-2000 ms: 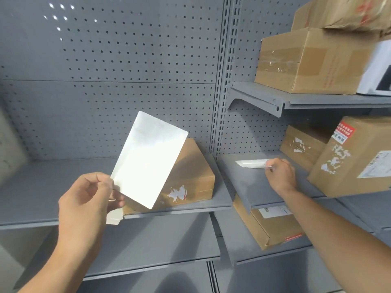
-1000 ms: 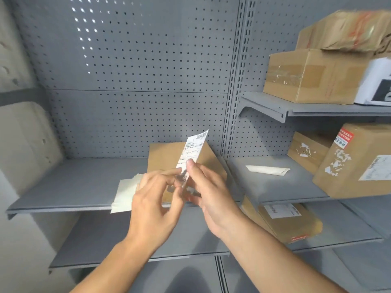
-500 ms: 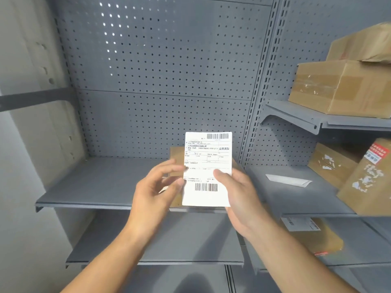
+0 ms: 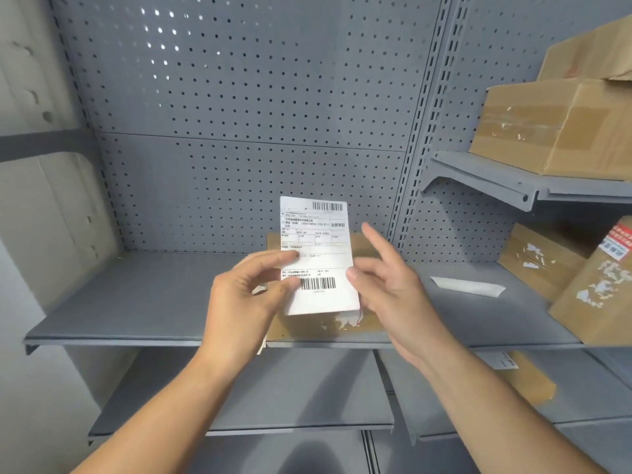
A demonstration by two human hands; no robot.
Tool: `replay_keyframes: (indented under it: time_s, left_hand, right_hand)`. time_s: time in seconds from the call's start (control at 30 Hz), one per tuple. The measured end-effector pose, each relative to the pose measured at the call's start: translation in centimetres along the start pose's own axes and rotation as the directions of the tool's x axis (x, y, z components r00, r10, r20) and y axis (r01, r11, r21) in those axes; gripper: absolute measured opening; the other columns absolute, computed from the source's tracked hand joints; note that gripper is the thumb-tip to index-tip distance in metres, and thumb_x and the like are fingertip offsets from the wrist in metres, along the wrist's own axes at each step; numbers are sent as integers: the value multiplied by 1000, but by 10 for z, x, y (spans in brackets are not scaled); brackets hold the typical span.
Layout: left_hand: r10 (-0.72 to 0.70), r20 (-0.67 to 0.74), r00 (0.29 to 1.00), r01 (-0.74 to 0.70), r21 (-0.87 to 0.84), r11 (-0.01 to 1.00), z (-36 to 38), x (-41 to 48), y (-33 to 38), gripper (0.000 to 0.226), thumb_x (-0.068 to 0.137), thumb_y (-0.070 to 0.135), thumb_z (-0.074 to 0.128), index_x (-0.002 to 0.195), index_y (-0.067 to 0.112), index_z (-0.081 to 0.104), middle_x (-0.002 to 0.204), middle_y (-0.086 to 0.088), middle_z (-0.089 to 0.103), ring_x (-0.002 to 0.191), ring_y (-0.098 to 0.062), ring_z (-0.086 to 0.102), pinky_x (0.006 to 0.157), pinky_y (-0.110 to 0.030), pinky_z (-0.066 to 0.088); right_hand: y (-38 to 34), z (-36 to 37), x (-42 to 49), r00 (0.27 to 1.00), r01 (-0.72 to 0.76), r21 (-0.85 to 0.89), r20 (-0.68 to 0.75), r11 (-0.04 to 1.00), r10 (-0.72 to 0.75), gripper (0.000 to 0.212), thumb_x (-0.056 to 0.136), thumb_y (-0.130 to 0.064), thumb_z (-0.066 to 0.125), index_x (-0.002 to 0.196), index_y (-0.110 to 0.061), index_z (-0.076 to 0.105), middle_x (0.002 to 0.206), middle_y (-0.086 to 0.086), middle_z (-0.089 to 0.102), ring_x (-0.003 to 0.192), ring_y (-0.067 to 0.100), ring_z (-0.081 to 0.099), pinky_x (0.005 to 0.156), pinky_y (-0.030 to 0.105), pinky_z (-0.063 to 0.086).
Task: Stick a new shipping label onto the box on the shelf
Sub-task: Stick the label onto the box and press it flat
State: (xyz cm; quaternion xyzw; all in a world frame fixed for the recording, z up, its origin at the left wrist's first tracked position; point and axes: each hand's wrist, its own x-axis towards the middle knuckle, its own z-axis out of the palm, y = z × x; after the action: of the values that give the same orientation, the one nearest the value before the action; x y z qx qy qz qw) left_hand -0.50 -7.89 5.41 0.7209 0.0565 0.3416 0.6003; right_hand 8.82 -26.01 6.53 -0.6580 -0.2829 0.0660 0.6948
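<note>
A white shipping label (image 4: 316, 248) with two barcodes stands upright, printed side toward me, in front of a brown cardboard box (image 4: 367, 248) on the grey middle shelf (image 4: 136, 302). My left hand (image 4: 246, 302) pinches the label's left edge between thumb and fingers. My right hand (image 4: 386, 285) is beside the label's right edge with fingers spread; its thumb tip sits at the edge, and I cannot tell whether it touches. The label and my hands hide most of the box; torn white label remnants (image 4: 342, 323) show on its front.
A white paper strip (image 4: 468, 285) lies on the shelf to the right. Several cardboard boxes (image 4: 547, 131) fill the right-hand shelves, one (image 4: 595, 289) at the right edge. A perforated grey back panel (image 4: 239, 114) rises behind. A lower shelf (image 4: 273, 398) sits below.
My right hand has let go of the label and spread its fingers. My left hand now pinches the label's left edge. The label stays upright before the box.
</note>
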Motion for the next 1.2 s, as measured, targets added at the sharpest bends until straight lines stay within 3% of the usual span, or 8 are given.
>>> replay_keyframes:
  time_s: [0.1, 0.23, 0.3, 0.47, 0.53, 0.67, 0.9, 1.2]
  left_hand:
    - [-53, 24, 998, 54, -27, 998, 6, 22, -2, 30, 85, 6, 81, 106, 26, 80, 109, 7, 80, 104, -15, 74, 88, -20, 57]
    - [-126, 83, 989, 122, 47, 991, 16, 55, -14, 32, 82, 13, 84, 107, 32, 78, 107, 2, 79, 107, -18, 72, 98, -32, 56]
    - [-141, 125, 982, 122, 150, 981, 19, 70, -23, 36, 76, 22, 86, 105, 40, 76, 112, 7, 78, 110, -17, 71, 104, -38, 53]
    - [-217, 145, 965, 149, 373, 916, 31, 88, -48, 46, 78, 18, 86, 120, 30, 75, 120, 0, 76, 107, -21, 71, 101, -35, 53]
    - [-251, 146, 957, 173, 407, 897, 33, 88, -56, 47, 78, 19, 86, 122, 29, 75, 119, -1, 76, 112, -24, 70, 103, -40, 52]
    - [-282, 141, 949, 186, 474, 861, 35, 86, -63, 44, 78, 19, 88, 120, 26, 76, 110, 3, 76, 107, -19, 69, 101, -32, 52]
    - [-267, 153, 951, 143, 548, 824, 36, 85, -62, 46, 78, 22, 88, 121, 26, 75, 115, 7, 73, 111, -15, 65, 99, -28, 50]
    - [-237, 151, 960, 105, 590, 801, 37, 83, -60, 49, 80, 25, 86, 127, 24, 72, 114, 5, 73, 116, -18, 63, 102, -30, 49]
  right_hand:
    - [-3, -9, 15, 995, 91, -55, -41, 994, -93, 62, 92, 3, 67, 133, -41, 54, 117, 2, 75, 98, 17, 73, 88, 31, 59]
    - [3, -15, 43, 989, 39, -186, -135, 982, -65, 30, 88, 0, 72, 109, -21, 76, 105, -1, 77, 88, 11, 70, 87, 24, 55]
    - [9, -20, 57, 987, -27, -244, -160, 969, -12, 28, 87, -3, 75, 111, -18, 76, 100, -1, 78, 87, 8, 72, 81, 17, 54]
    - [33, -29, 83, 983, -157, -427, -154, 890, 100, 30, 84, -14, 79, 113, -22, 77, 97, -3, 79, 91, 8, 75, 84, 18, 52]
    - [43, -30, 87, 983, -173, -490, -139, 854, 120, 32, 82, -17, 80, 113, -23, 77, 97, -4, 78, 91, 9, 74, 88, 23, 54]
    - [60, -33, 89, 983, -186, -584, -117, 790, 144, 33, 79, -24, 81, 112, -27, 78, 96, -6, 79, 91, 10, 74, 97, 35, 56]
    - [69, -32, 92, 981, -192, -611, -120, 768, 151, 38, 72, -39, 76, 110, -34, 77, 88, -11, 79, 88, 9, 74, 94, 38, 58]
    - [74, -38, 91, 988, -156, -609, -96, 778, 123, 38, 78, -34, 78, 115, -31, 76, 86, -9, 79, 89, 9, 75, 95, 38, 57]
